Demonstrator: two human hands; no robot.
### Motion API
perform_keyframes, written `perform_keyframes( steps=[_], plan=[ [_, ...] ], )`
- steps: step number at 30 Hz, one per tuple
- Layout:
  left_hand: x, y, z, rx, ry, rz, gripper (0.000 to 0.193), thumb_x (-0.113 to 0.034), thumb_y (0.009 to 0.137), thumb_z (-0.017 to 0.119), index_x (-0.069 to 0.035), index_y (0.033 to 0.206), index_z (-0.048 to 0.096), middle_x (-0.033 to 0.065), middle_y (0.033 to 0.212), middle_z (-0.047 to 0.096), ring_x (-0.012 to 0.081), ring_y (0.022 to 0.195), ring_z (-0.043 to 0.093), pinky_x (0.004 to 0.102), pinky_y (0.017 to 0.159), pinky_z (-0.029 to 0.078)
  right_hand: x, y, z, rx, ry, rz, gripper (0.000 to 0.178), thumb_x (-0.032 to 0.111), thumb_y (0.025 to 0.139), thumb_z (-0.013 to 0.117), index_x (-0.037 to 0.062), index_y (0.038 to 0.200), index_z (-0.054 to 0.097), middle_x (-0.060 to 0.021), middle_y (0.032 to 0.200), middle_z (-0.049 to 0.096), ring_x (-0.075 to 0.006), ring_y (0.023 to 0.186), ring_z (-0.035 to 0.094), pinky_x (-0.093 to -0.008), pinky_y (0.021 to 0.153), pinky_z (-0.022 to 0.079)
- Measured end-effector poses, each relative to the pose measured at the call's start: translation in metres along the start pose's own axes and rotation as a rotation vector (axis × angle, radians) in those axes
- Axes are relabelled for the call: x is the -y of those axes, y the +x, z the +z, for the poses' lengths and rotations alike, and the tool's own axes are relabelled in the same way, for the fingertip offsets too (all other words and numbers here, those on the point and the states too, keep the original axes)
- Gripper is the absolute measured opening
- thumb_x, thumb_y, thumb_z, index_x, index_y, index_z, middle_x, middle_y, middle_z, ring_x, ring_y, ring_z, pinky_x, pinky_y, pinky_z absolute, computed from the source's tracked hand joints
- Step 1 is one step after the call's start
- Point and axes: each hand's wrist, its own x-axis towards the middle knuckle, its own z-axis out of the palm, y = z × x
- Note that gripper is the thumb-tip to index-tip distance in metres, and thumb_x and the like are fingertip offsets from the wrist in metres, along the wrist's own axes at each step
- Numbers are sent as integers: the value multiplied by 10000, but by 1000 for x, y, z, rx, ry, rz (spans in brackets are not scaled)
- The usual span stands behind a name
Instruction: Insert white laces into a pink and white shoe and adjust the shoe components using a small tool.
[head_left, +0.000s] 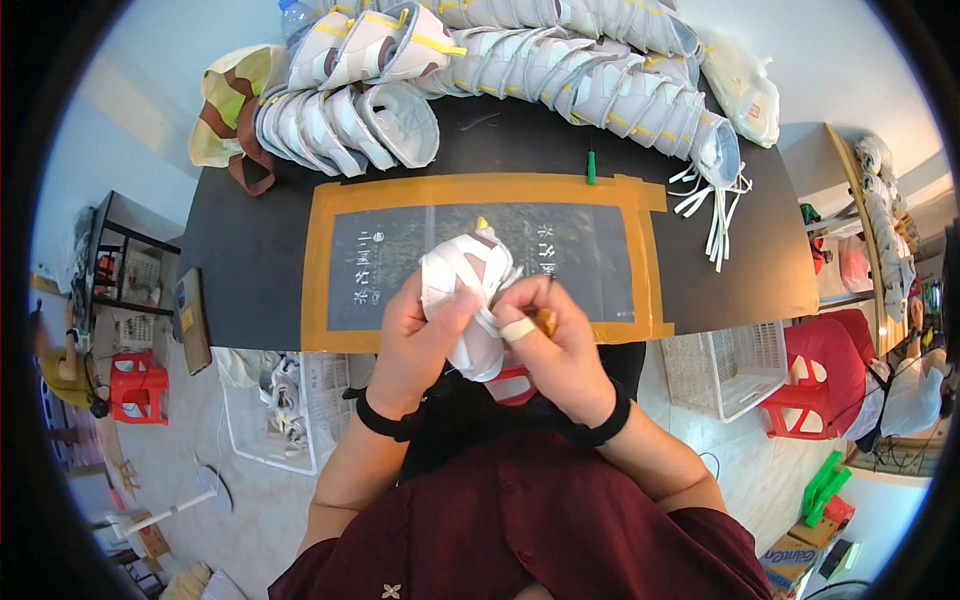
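Over the front of the mat, my left hand (425, 330) grips a white shoe upper (462, 270) with brownish-pink panels and a yellow tab at its top end. My right hand (560, 350) is closed at the upper's right edge, its fingertips pinching there by a white strip. Within that hand shows the amber-brown handle (546, 321) of a small tool; its working end is too fine to make out. A pale band wraps one finger. Beneath lies a dark mat (385, 290) edged with brown tape (318, 270).
Nested shoe uppers (610, 95) line the table's back, with a cloth bag (240, 90) and plastic bag (742, 90) beside them. A green-handled tool (591, 167) and white laces (718, 225) lie nearer. White crates (725, 370) flank me; red stools (138, 388) stand farther out.
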Motion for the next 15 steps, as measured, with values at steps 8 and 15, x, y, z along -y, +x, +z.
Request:
perform_keyframes(
  steps=[8, 15],
  plan=[
    [-9, 0, -11, 71, -305, -161, 405, -209, 935, 652, -6, 1270, 550, 83, 1163, 647, 148, 1012, 632, 314, 871, 510, 22, 11, -20, 89, -372, -253, 286, 71, 864, 679, 23, 1134, 601, -97, 1073, 612, -215, 986, 569, -314, 875, 458],
    [0, -5, -15, 63, -234, -204, 430, -192, 924, 672, -17, 1289, 526, 62, 1184, 620, 133, 1048, 595, 314, 899, 490, 21, 9, -10, 124, -357, 133, 252, 90, 831, 694, 14, 1058, 614, -88, 982, 591, -167, 909, 580, -315, 802, 479]
  ],
)
